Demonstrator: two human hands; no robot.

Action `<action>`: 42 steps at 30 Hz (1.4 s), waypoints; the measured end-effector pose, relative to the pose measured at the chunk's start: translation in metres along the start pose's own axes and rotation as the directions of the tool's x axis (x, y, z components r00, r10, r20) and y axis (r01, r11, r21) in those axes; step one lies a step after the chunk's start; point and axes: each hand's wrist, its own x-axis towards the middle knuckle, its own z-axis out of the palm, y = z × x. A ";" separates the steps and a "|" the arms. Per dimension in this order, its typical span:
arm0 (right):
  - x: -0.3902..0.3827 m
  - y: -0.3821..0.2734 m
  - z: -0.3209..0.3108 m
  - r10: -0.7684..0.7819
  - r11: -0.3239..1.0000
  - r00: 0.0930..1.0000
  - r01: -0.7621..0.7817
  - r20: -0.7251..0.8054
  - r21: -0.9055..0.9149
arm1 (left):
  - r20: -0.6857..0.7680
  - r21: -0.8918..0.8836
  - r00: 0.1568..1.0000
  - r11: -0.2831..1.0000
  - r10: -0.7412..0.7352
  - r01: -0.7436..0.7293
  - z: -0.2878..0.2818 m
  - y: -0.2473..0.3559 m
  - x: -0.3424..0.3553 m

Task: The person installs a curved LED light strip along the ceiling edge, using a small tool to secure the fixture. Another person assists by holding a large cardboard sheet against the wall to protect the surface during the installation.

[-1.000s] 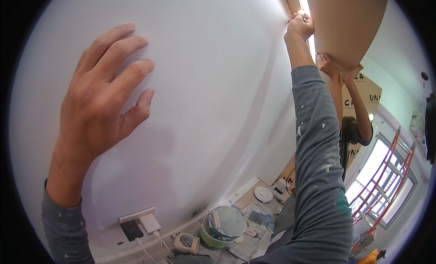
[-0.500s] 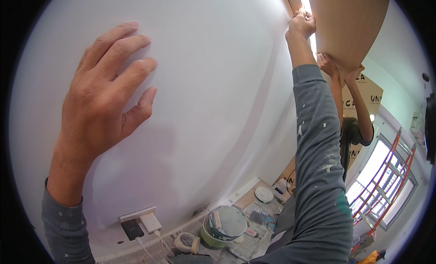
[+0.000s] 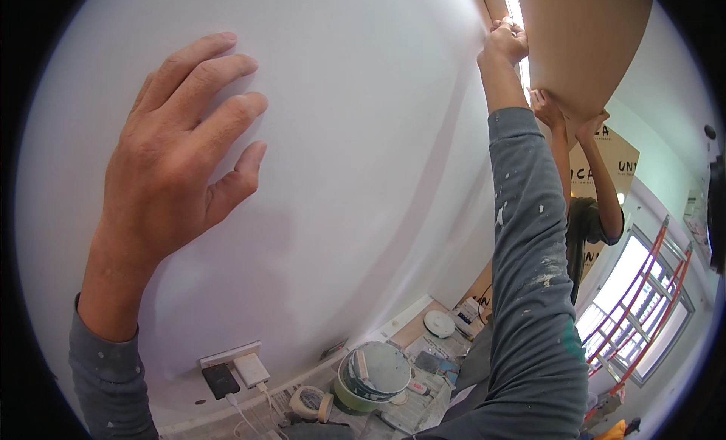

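My left hand (image 3: 178,141) is raised in front of the white wall (image 3: 325,167), fingers apart and slightly curled, holding nothing. Whether its fingertips touch the wall I cannot tell. High up, my right hand (image 3: 505,43) reaches to the bright light strip (image 3: 513,3) along the edge of a light-brown wooden panel (image 3: 586,43). Its fingers are pinched together; what is between them, if anything, is too small to make out. Farther along the same panel, a co-worker's two hands (image 3: 546,107) press up against its underside.
Below stand a paint-smeared bucket (image 3: 374,372), tape rolls (image 3: 310,404) and a round white lid (image 3: 439,323) on a cluttered surface. Two chargers with cables plug into a wall socket (image 3: 249,351). A red-railed ladder (image 3: 643,289) leans by the window; printed boards (image 3: 616,190) stand behind the co-worker.
My left hand has shifted very slightly to the right and up. My right hand stays at the light strip, and the co-worker's hands remain on the panel.
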 end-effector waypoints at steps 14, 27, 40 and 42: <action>0.003 0.000 0.001 -0.012 1.000 0.999 0.011 0.047 0.016 | -0.013 -0.022 1.000 1.000 -0.012 0.012 0.001 0.000 -0.001; -0.010 -0.012 0.007 -0.081 0.995 0.992 0.087 0.102 -0.056 | -0.009 -0.032 1.000 0.999 -0.019 0.019 0.000 0.001 -0.001; -0.014 -0.011 0.005 -0.004 0.999 0.999 0.006 0.040 -0.051 | -0.007 -0.035 1.000 0.999 -0.018 0.018 -0.001 0.001 -0.001; -0.014 -0.012 0.004 0.044 0.998 0.998 -0.042 0.036 -0.049 | -0.009 -0.034 1.000 0.999 -0.017 0.016 0.000 0.001 -0.001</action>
